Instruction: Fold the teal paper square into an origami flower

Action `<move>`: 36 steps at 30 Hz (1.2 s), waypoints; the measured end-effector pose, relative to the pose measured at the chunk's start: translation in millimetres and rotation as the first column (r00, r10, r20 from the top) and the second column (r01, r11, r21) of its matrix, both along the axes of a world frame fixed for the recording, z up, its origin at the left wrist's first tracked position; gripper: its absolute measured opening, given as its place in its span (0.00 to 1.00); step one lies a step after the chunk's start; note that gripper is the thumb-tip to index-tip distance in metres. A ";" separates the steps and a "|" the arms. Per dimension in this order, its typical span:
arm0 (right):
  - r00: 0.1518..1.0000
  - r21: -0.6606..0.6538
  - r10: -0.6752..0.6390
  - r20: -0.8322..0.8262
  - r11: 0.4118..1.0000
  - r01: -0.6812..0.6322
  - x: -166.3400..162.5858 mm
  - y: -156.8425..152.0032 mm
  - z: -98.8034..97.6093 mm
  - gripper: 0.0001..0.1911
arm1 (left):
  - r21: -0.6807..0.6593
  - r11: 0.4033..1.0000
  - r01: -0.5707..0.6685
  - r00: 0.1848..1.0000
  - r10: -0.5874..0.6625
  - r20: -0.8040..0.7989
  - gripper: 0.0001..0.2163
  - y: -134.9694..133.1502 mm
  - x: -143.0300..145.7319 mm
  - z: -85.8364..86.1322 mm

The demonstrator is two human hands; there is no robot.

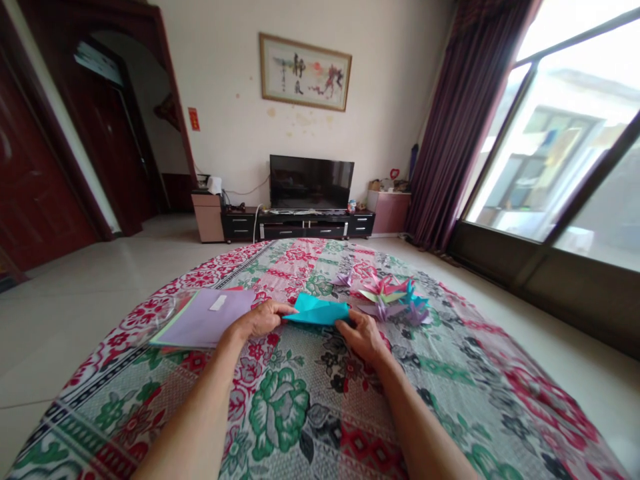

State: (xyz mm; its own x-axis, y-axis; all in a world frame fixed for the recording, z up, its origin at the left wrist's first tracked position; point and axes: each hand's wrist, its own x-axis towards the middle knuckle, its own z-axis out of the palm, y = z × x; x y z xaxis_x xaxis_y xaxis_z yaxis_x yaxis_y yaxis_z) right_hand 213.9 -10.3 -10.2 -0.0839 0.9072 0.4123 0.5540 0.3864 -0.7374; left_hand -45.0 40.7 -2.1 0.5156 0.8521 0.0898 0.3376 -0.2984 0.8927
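Note:
A partly folded sheet of blue origami paper (320,312) is held between my two hands, just over the patterned tablecloth (280,407). My left hand (264,318) pinches its pointed left corner. At the other end, my right hand (364,333) grips the right edge, with the thumb at the near side. Left of my left hand lies a stack of coloured paper (200,320), a purple sheet on top with a small white slip (218,303). Beyond my right hand sits a cluster of folded paper cranes (387,293) in pink, green, blue and purple.
The round table is covered by the floral cloth. Past its far edge stand a low black TV cabinet (300,227) and a television (311,182). A purple curtain (450,133) and large window are at the right; dark red doors (37,153) are at the left.

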 end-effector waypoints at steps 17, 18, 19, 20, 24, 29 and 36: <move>0.984 0.021 -0.178 0.011 0.984 0.178 -1.0 11.1 -8.2 0.12 | 0.017 0.993 -0.121 0.985 0.118 0.124 0.13 -5.1 23.0 1.2; 0.981 0.025 -0.190 0.025 0.982 0.189 -1.3 11.3 -8.5 0.12 | 0.037 0.990 -0.137 0.986 0.132 0.104 0.13 -5.2 23.2 1.5; 0.978 0.028 -0.203 0.040 0.979 0.202 -1.6 11.3 -8.6 0.12 | 0.063 0.986 -0.154 0.985 0.149 0.082 0.13 -5.1 23.2 1.3; 0.975 0.030 -0.217 0.054 0.976 0.216 -1.9 11.1 -8.6 0.12 | 0.093 0.981 -0.170 0.984 0.165 0.060 0.12 -4.7 23.1 0.9; 0.974 0.030 -0.220 0.054 0.975 0.219 -2.4 8.2 -6.4 0.11 | 0.191 0.960 -0.205 0.978 0.207 0.008 0.11 -3.7 23.0 -0.6; 0.994 -0.019 -0.090 -0.058 0.996 0.089 -1.2 3.1 -1.8 0.11 | 0.116 0.986 -0.120 0.992 0.115 0.047 0.10 -4.9 21.6 -0.6; 0.994 -0.045 0.111 0.019 0.993 -0.110 4.5 -5.1 5.4 0.09 | -0.044 0.999 0.022 0.996 -0.026 -0.086 0.08 -2.0 11.2 -2.7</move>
